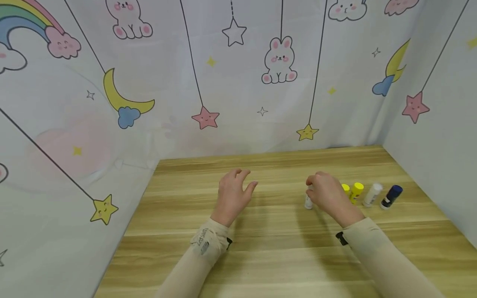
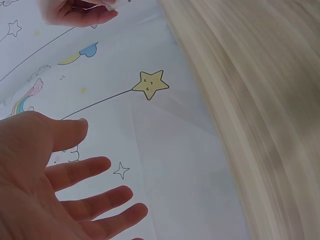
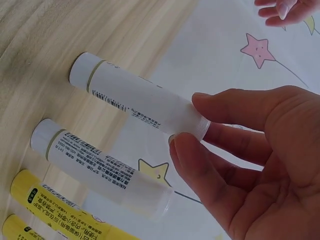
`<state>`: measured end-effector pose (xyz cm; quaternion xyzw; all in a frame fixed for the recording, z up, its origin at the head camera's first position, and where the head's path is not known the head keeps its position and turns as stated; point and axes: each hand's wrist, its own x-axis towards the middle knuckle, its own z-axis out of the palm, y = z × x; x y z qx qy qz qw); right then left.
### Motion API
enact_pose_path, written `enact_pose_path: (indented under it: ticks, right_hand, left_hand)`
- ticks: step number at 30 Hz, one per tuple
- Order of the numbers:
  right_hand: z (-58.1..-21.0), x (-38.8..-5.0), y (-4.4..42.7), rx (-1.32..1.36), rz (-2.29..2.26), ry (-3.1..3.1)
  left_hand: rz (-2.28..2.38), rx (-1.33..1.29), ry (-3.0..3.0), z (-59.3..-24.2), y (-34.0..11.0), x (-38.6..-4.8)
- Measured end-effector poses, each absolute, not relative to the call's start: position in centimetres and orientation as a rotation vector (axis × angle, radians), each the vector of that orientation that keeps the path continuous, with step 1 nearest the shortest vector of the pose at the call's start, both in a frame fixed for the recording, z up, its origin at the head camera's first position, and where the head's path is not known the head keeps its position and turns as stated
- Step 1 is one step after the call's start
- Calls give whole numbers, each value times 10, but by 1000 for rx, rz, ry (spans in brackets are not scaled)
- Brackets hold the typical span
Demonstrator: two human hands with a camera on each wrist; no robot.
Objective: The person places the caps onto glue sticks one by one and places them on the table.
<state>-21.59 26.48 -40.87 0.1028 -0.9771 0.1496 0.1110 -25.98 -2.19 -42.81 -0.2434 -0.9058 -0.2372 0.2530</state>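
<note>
My right hand (image 1: 328, 194) pinches a white glue stick (image 3: 145, 97) near its ribbed end, between thumb and fingers. The stick stands upright or nearly so; whether its base touches the table I cannot tell. Beside it is a second white glue stick (image 3: 100, 165), which the hand hides in the head view. Two yellow glue sticks (image 3: 55, 205) follow in the row, then another white glue stick (image 1: 372, 195) and a dark blue one (image 1: 391, 197). Over the table to the left, my left hand (image 1: 232, 196) holds nothing, fingers loosely spread and thumb apart.
A wood-grain table (image 1: 261, 256) lies under both hands. A white cloth (image 1: 238, 91) printed with stars, moons and rabbits hangs behind it and along both sides. The row of glue sticks stands on the table's right part.
</note>
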Motion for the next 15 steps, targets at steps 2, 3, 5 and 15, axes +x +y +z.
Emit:
enact_pose_path:
  ticks: [2,3,5,15]
  right_hand:
    - [-407,-216,265,283,428,-2883]
    - [-406,-216,265,269,425,-2892]
    - [-401,-216,266,237,417,-2907]
    - [-384,-215,244,208,441,-2822]
  left_hand:
    - [-655,-661,-2479,-427,-23,-260]
    - [-657,-662,-2489,-426,-23,-260]
    - [-669,-658,-2514,-425,-24,-261]
    - [-673,-541,-2659,-414,-27,-266]
